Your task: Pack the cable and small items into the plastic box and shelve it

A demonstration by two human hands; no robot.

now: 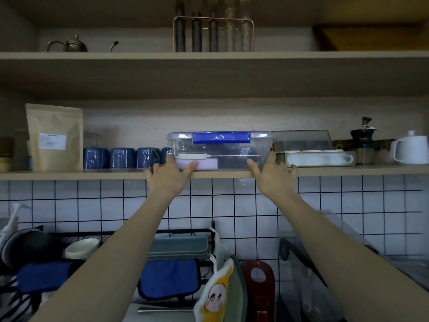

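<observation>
A wooden shelf (92,175) runs across the middle of the frame, with a second shelf above it and a white tiled wall (325,205) with dark grout below. At the centre of the lower shelf sits the clear plastic box (220,151), its lid on and a blue clasp (221,137) along the front edge. Through the wall of the box a white cable piece (192,155) and a pale purple block (204,164) are visible in the left half; the darker contents on the right are too blurred to tell.

To the left of the box stand a row of blue cups (121,158) and a brown paper pouch (55,137). To its right lie a glass-lidded tray (313,154), a dark grinder (363,135) and a white teapot (409,148). A dish rack (181,247) with plates and blue cloths fills the lower left of the frame.

The left hand (167,176) has its thumb pressed against the lower left front of the box, and its fingers reach around the left end. The right hand (272,174) mirrors it at the lower right corner, thumb on the front, fingers around the right end. Both hands are spread wide, clasping the box between them at the shelf edge.
</observation>
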